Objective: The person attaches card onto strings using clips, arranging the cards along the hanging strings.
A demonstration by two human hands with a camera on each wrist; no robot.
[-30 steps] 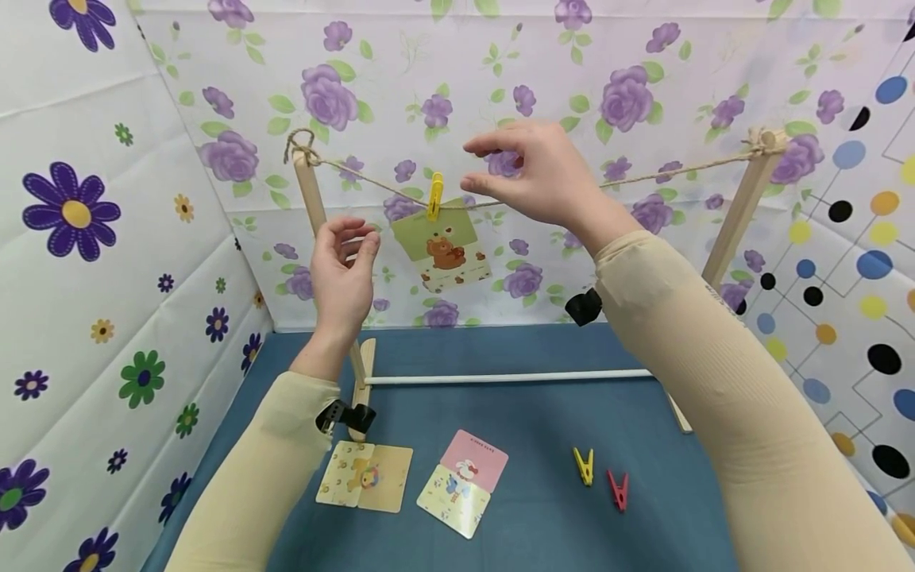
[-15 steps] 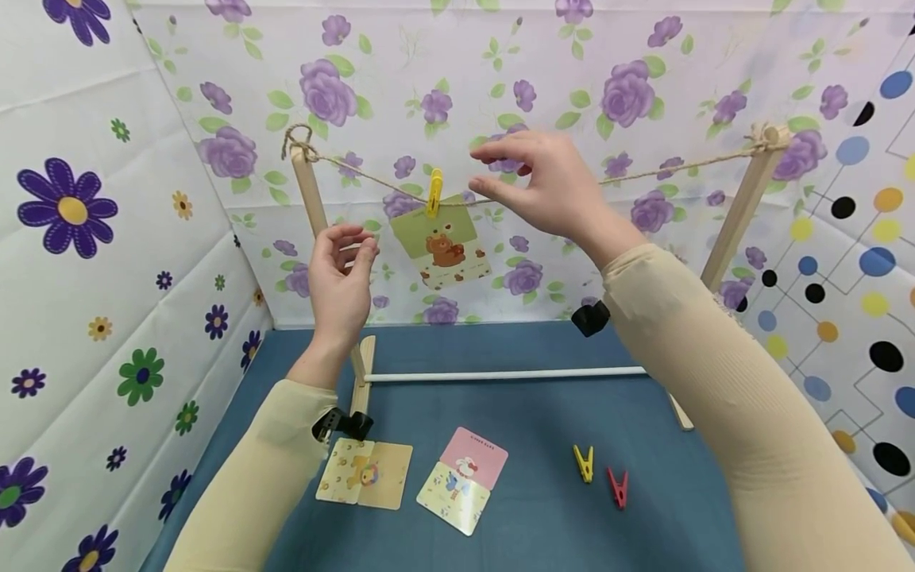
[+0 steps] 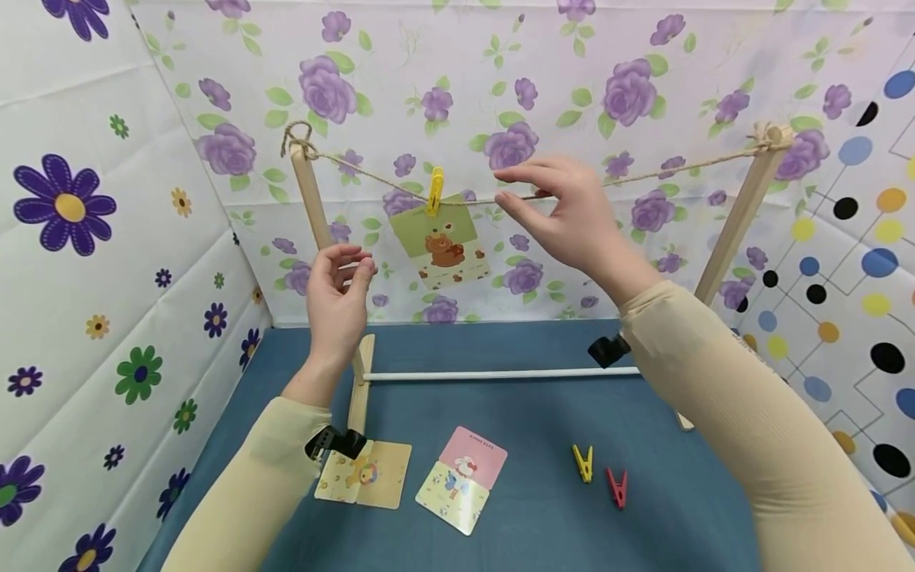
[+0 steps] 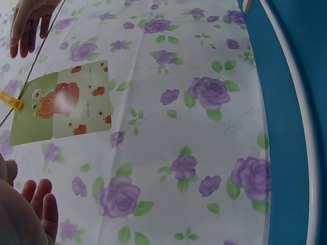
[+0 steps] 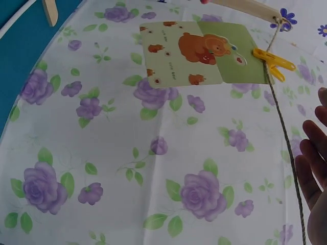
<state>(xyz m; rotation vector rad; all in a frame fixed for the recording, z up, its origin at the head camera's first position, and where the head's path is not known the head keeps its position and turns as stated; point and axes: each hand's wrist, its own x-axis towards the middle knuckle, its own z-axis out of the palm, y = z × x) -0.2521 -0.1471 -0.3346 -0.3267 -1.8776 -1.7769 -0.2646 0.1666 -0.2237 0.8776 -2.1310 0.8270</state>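
A green and cream bear card [image 3: 447,246] hangs tilted from the twine [image 3: 372,175], held by a yellow clothespin [image 3: 435,192]. My right hand [image 3: 565,210] is to the right of the card, its relaxed fingers and thumb apart, overlapping the twine in the head view. To the card's left, my left hand [image 3: 339,294] is raised beside the left post with fingers loosely bent and nothing in them. The right wrist view shows the clothespin [image 5: 273,64] gripping the card's [image 5: 204,53] green edge on the twine.
On the blue table lie a tan card [image 3: 382,477], a pink and cream card [image 3: 463,481], a yellow clothespin [image 3: 583,463] and a red clothespin [image 3: 618,487]. Wooden posts [image 3: 739,222] hold the twine, and a white rod [image 3: 493,374] joins their bases.
My right hand has moved down and to the right, away from the clothespin. My left hand has sunk slightly. The card stays hanging.
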